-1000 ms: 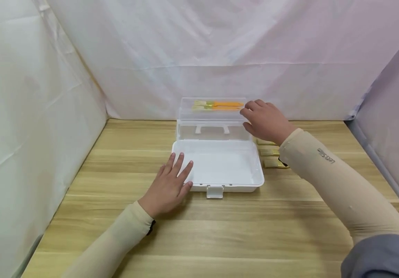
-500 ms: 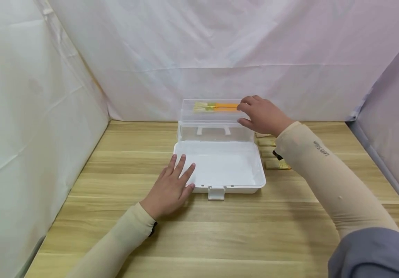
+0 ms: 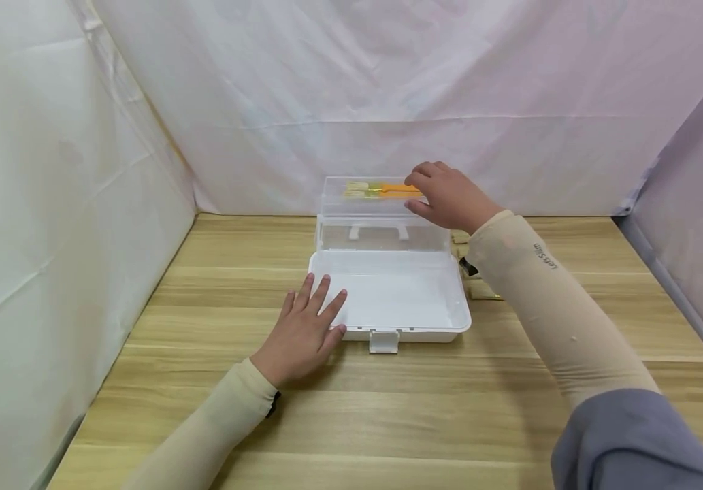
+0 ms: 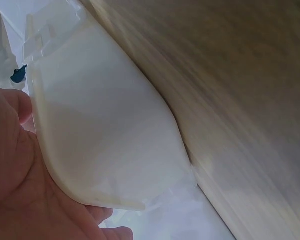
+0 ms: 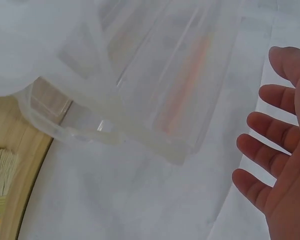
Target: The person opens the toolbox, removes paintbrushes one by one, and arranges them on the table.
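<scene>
Since a second ago the right hand [image 3: 446,196] has slid leftward along the top of the raised clear plastic lid [image 3: 382,214], covering more of the orange-handled brush [image 3: 382,188] behind it; the left hand [image 3: 302,333] has not moved. The white rectangular plastic box [image 3: 400,296] lies open on the wooden table [image 3: 388,408], its near-left corner under the left fingers, which rest flat and spread. The right fingers are loosely parted at the lid's top edge, grasping nothing.
</scene>
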Available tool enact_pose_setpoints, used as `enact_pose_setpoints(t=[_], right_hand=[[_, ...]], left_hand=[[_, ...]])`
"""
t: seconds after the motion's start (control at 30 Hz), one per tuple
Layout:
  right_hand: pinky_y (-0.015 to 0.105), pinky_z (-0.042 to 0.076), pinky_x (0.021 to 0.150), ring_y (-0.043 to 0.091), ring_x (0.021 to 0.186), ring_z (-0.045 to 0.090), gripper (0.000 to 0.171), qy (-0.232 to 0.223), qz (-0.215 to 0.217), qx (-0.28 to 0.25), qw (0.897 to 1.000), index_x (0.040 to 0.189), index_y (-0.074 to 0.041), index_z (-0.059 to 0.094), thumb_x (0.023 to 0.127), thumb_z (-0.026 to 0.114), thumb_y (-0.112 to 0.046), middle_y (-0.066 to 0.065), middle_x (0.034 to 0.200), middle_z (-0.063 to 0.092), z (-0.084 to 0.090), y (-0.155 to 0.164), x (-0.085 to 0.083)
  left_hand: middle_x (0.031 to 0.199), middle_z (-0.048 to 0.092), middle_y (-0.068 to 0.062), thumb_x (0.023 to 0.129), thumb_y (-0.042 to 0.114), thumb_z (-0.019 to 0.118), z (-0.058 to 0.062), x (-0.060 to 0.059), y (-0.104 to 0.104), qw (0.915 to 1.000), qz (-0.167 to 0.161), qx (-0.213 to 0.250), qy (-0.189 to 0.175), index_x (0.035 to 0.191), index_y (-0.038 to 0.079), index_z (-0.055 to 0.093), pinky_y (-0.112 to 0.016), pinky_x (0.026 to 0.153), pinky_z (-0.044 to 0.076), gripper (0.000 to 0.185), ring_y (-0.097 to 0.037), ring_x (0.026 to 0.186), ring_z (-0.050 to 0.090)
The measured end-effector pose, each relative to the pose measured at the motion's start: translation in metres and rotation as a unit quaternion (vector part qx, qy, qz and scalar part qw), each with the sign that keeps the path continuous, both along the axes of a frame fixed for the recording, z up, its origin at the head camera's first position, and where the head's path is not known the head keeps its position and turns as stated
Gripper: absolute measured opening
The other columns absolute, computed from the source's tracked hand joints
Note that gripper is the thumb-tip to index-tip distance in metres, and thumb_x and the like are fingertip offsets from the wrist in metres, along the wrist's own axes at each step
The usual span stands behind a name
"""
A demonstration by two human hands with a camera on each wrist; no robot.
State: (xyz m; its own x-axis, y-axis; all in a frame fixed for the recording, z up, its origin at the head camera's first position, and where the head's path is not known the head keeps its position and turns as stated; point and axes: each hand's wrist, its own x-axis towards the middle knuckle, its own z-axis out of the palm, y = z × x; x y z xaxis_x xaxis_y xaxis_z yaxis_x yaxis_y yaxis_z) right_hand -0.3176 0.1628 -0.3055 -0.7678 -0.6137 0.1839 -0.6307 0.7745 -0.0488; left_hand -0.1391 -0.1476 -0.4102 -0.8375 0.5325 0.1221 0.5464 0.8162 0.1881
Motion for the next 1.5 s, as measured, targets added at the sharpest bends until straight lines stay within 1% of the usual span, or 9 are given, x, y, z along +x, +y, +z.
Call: enact_pose_setpoints(t=[0.17,0.4,0.67,0.87,1.03,1.13,1.23,1.33,1.5], right_hand=[[0.055,0.037,0.106,0.041,0.129,0.044,0.045,-0.008,-0.003,0.000,1.000,0.133,0.000,0.056,0.100,0.060,-0.030,0.020,0.137,0.050,-0.001,-0.003,-0.002],[0.057,0.035,0.106,0.042,0.129,0.043,0.047,-0.018,-0.011,0.018,1.000,0.135,0.000,0.055,0.102,0.056,-0.033,0.022,0.139,0.049,-0.003,-0.007,-0.005],[0.055,0.036,0.106,0.041,0.129,0.043,0.045,-0.013,-0.004,0.024,1.000,0.135,-0.001,0.055,0.101,0.058,-0.030,0.020,0.138,0.050,0.000,-0.016,-0.009],[0.054,0.039,0.103,0.040,0.126,0.046,0.043,-0.014,-0.001,0.027,1.000,0.134,-0.002,0.056,0.100,0.059,-0.027,0.020,0.136,0.051,0.002,-0.026,-0.011],[0.052,0.041,0.102,0.038,0.122,0.048,0.043,-0.020,-0.007,0.043,0.999,0.135,-0.001,0.056,0.100,0.058,-0.026,0.019,0.134,0.053,0.001,-0.035,-0.014],[0.051,0.042,0.101,0.036,0.119,0.050,0.043,-0.010,-0.009,0.057,0.998,0.134,-0.003,0.057,0.100,0.059,-0.028,0.017,0.130,0.055,0.000,-0.040,-0.016],[0.052,0.042,0.100,0.035,0.119,0.050,0.046,-0.005,-0.011,0.069,0.998,0.135,-0.004,0.057,0.100,0.059,-0.034,0.017,0.130,0.055,-0.001,-0.043,-0.019],[0.053,0.041,0.101,0.036,0.120,0.049,0.052,-0.019,-0.015,0.081,0.996,0.137,-0.004,0.055,0.100,0.057,-0.040,0.017,0.132,0.054,-0.004,-0.044,-0.022],[0.053,0.040,0.102,0.034,0.119,0.049,0.052,-0.034,-0.021,0.088,0.995,0.138,-0.004,0.053,0.100,0.055,-0.041,0.016,0.132,0.053,-0.013,-0.045,-0.024]], left_hand=[[0.162,0.021,-0.019,0.106,0.041,0.037,0.000,0.001,0.001,1.0000,-0.002,0.000,0.004,0.155,0.015,0.037,-0.066,0.112,0.016,0.056,-0.039,0.150,0.003],[0.161,0.022,-0.018,0.106,0.041,0.037,-0.001,0.001,0.000,1.0000,-0.005,0.000,0.008,0.155,0.015,0.038,-0.065,0.113,0.016,0.055,-0.039,0.150,0.002],[0.161,0.023,-0.018,0.106,0.041,0.037,0.000,0.002,0.000,1.0000,-0.001,0.000,0.004,0.154,0.015,0.038,-0.065,0.113,0.016,0.055,-0.039,0.150,0.002],[0.161,0.023,-0.018,0.106,0.042,0.036,0.000,0.002,-0.001,1.0000,0.001,-0.003,0.006,0.155,0.015,0.038,-0.065,0.113,0.016,0.055,-0.039,0.150,0.002],[0.161,0.024,-0.018,0.106,0.042,0.037,-0.001,0.002,-0.002,0.9999,0.000,0.000,0.010,0.154,0.015,0.039,-0.065,0.112,0.017,0.055,-0.039,0.150,0.004],[0.160,0.025,-0.019,0.106,0.041,0.038,-0.001,0.003,-0.002,0.9999,0.000,0.001,0.014,0.154,0.015,0.040,-0.066,0.112,0.018,0.055,-0.040,0.150,0.005],[0.160,0.025,-0.019,0.106,0.041,0.039,-0.001,0.003,-0.003,0.9999,0.000,0.002,0.014,0.154,0.015,0.040,-0.066,0.112,0.018,0.054,-0.040,0.150,0.005],[0.160,0.025,-0.019,0.106,0.040,0.039,0.001,0.003,-0.002,0.9999,-0.003,0.003,0.014,0.153,0.014,0.040,-0.065,0.112,0.018,0.054,-0.040,0.150,0.005],[0.160,0.026,-0.020,0.106,0.040,0.039,0.002,0.004,-0.001,0.9999,-0.007,0.001,0.010,0.154,0.014,0.040,-0.065,0.112,0.018,0.054,-0.041,0.149,0.006]])
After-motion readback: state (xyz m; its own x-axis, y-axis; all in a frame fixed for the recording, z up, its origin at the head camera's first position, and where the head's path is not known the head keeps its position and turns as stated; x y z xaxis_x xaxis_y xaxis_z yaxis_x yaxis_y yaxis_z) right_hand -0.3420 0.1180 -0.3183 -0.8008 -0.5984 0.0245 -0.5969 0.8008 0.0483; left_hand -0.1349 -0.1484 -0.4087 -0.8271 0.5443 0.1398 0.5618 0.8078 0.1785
